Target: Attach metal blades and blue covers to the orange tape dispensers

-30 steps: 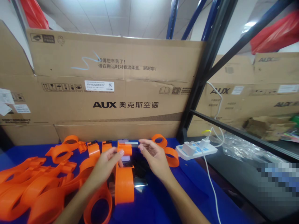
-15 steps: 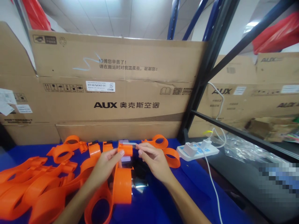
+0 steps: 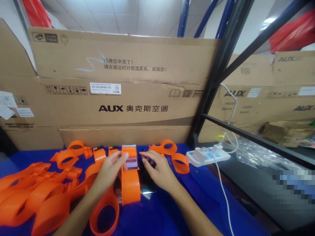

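My left hand point(image 3: 114, 165) is closed around the upper end of an orange plastic tape dispenser point(image 3: 131, 186), its thumb on the front. A pale strip point(image 3: 129, 146) runs along the dispenser's top edge. Just right of it, my right hand point(image 3: 158, 168) hovers with fingers curved and apart, and nothing shows between them. A phone-like lit screen point(image 3: 132, 163) lies behind the dispenser. Below my right hand are dark, shiny small pieces point(image 3: 147, 188) that I cannot make out. Another orange dispenser's ring point(image 3: 104, 218) lies at the front beside the held one.
Many orange dispensers point(image 3: 49, 200) are heaped on the blue table cover point(image 3: 152, 219) at left. More orange rings point(image 3: 180, 163) lie at the back right. A white power strip point(image 3: 208, 155) with plugs and a cable stands by the black rack post point(image 3: 211, 78). Cardboard point(image 3: 133, 118) walls the back.
My right fingers have come off the strip end at the dispenser's top and moved slightly left and apart. The dispenser has turned upward a little in my left hand.
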`<control>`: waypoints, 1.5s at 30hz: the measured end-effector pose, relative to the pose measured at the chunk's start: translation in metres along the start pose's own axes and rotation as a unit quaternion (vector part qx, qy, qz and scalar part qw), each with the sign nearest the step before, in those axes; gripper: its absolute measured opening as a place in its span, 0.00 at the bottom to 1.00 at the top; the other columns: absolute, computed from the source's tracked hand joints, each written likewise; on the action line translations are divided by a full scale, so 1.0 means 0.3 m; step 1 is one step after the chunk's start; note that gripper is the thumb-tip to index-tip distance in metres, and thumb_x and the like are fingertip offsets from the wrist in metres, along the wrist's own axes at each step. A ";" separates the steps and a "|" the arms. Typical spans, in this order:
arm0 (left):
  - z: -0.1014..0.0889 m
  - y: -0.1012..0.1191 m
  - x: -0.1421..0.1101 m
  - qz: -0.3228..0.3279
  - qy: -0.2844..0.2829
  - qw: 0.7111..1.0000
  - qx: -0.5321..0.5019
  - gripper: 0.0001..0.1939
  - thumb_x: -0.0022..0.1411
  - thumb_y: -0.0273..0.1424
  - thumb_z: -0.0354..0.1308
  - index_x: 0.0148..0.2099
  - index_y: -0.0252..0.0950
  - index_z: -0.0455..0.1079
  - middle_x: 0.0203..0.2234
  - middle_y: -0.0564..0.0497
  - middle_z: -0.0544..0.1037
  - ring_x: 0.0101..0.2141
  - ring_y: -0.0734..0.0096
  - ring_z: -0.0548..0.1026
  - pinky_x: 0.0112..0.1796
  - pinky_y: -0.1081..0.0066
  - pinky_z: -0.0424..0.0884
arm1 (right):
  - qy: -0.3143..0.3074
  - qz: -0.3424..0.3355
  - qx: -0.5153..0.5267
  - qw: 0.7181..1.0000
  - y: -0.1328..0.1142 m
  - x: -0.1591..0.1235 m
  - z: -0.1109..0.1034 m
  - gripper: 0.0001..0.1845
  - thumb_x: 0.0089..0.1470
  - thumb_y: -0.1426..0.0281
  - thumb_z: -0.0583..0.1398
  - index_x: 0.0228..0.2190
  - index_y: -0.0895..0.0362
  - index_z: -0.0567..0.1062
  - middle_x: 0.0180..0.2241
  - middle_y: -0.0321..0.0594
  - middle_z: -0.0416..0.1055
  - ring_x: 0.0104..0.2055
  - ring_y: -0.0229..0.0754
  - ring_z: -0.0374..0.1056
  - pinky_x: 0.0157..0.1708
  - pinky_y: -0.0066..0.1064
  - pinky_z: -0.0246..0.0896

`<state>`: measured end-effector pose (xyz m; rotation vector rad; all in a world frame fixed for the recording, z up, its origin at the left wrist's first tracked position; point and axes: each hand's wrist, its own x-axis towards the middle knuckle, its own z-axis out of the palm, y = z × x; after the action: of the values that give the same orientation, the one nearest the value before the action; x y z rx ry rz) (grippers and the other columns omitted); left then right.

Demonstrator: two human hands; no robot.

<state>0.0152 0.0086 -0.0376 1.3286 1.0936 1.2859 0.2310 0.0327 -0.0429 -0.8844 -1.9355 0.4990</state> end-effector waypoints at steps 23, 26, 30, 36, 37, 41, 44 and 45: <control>0.002 -0.010 0.003 0.026 0.008 1.000 0.001 0.18 0.65 0.49 0.59 0.36 0.38 0.70 0.23 0.54 0.75 0.26 0.71 0.70 0.31 0.73 0.66 | -0.204 0.013 -0.254 0.945 -0.007 -0.043 0.062 0.11 0.56 0.61 0.66 0.30 0.56 0.79 0.39 0.43 0.68 0.42 0.47 0.59 0.40 0.38 0.53; 0.004 -0.007 -0.001 0.029 0.001 0.999 0.012 0.18 0.66 0.48 0.59 0.37 0.38 0.71 0.23 0.54 0.75 0.27 0.70 0.70 0.33 0.72 0.65 | -0.199 0.015 -0.246 0.949 -0.002 -0.046 0.065 0.09 0.55 0.63 0.67 0.29 0.56 0.78 0.39 0.43 0.68 0.42 0.47 0.59 0.40 0.37 0.54; 0.002 0.002 -0.004 0.025 -0.001 1.000 0.018 0.18 0.66 0.49 0.58 0.36 0.38 0.70 0.23 0.54 0.75 0.27 0.69 0.71 0.34 0.71 0.64 | -0.171 0.007 -0.229 0.958 0.002 -0.039 0.056 0.05 0.54 0.68 0.66 0.30 0.56 0.77 0.39 0.42 0.69 0.42 0.47 0.61 0.41 0.38 0.57; 0.004 0.003 -0.002 0.024 -0.003 1.000 0.016 0.17 0.67 0.48 0.58 0.38 0.39 0.70 0.23 0.54 0.75 0.29 0.68 0.72 0.38 0.69 0.65 | -0.018 0.012 -0.154 0.988 -0.002 -0.012 0.018 0.03 0.61 0.69 0.61 0.37 0.55 0.75 0.35 0.40 0.71 0.38 0.45 0.66 0.40 0.37 0.62; 0.004 0.001 -0.002 0.019 -0.009 1.000 0.016 0.17 0.67 0.49 0.58 0.39 0.39 0.71 0.23 0.54 0.75 0.28 0.68 0.72 0.36 0.69 0.65 | 0.017 0.010 -0.141 0.990 -0.005 -0.009 0.011 0.04 0.62 0.69 0.61 0.39 0.55 0.75 0.34 0.39 0.71 0.37 0.44 0.66 0.38 0.37 0.62; 0.006 -0.012 -0.004 -0.002 -0.046 0.998 0.032 0.18 0.66 0.49 0.59 0.40 0.38 0.71 0.25 0.53 0.76 0.25 0.70 0.70 0.30 0.71 0.62 | 0.101 -0.035 -0.094 0.990 -0.021 -0.008 -0.006 0.10 0.65 0.67 0.60 0.47 0.54 0.76 0.33 0.39 0.69 0.34 0.43 0.67 0.35 0.35 0.65; 0.006 -0.021 -0.003 -0.014 -0.076 0.996 0.050 0.19 0.65 0.49 0.59 0.43 0.37 0.72 0.26 0.52 0.78 0.25 0.71 0.69 0.28 0.71 0.60 | 0.098 -0.078 -0.072 0.990 -0.024 -0.015 0.000 0.13 0.65 0.69 0.60 0.50 0.53 0.76 0.40 0.43 0.71 0.36 0.42 0.69 0.35 0.35 0.68; 0.005 -0.023 -0.002 -0.017 -0.083 0.995 0.052 0.19 0.65 0.48 0.59 0.45 0.37 0.72 0.27 0.52 0.78 0.26 0.71 0.70 0.28 0.72 0.60 | 0.092 -0.087 -0.069 0.990 -0.023 -0.018 0.005 0.13 0.65 0.69 0.60 0.50 0.53 0.76 0.42 0.44 0.72 0.37 0.43 0.69 0.35 0.35 0.69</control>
<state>0.0169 0.0090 -0.0445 1.4623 1.0732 1.0849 0.2289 0.0242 -0.0422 -0.8092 -1.8709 0.1765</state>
